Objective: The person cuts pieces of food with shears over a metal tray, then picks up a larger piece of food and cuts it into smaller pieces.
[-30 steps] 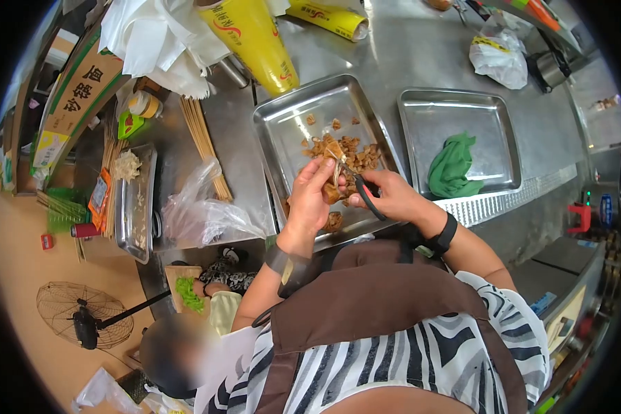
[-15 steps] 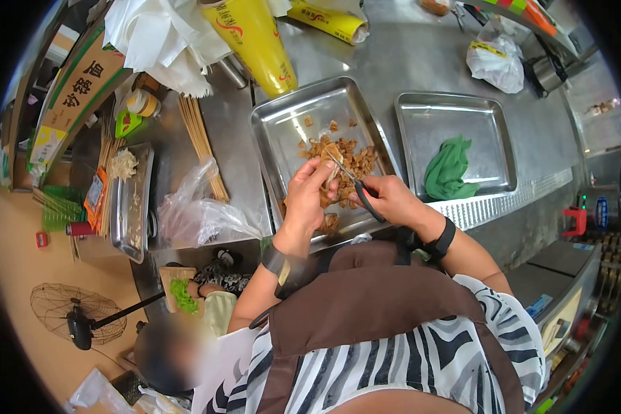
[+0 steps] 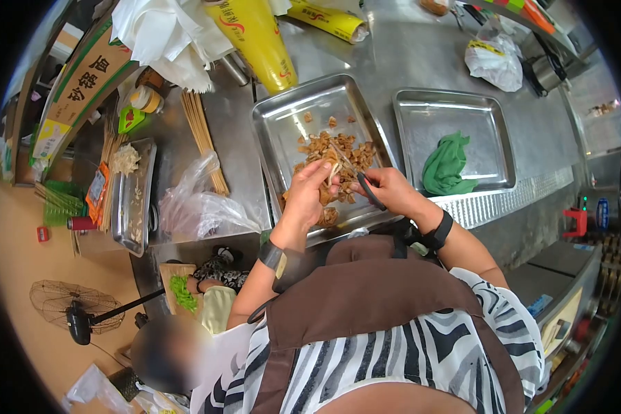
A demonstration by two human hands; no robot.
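Observation:
My left hand [image 3: 305, 196] pinches a brown piece of food [image 3: 332, 171] over the near part of a steel tray [image 3: 283, 117]. My right hand [image 3: 391, 191] grips black-handled scissors [image 3: 357, 176], whose blades point up-left into that piece. A heap of cut brown pieces [image 3: 338, 153] lies in the tray just beyond my hands. Both hands are close together above the tray's front edge.
A second steel tray [image 3: 486, 114] to the right holds a green cloth [image 3: 446, 167]. Bamboo skewers [image 3: 201, 134], a clear plastic bag [image 3: 196, 207] and a small tray [image 3: 132, 200] lie left. Yellow rolls [image 3: 255, 38] stand behind. Another person sits below left, chopping greens [image 3: 181, 291].
My hands have stayed over the tray; the held piece has dropped slightly lower and the scissors have shifted along it. The view has shifted a little.

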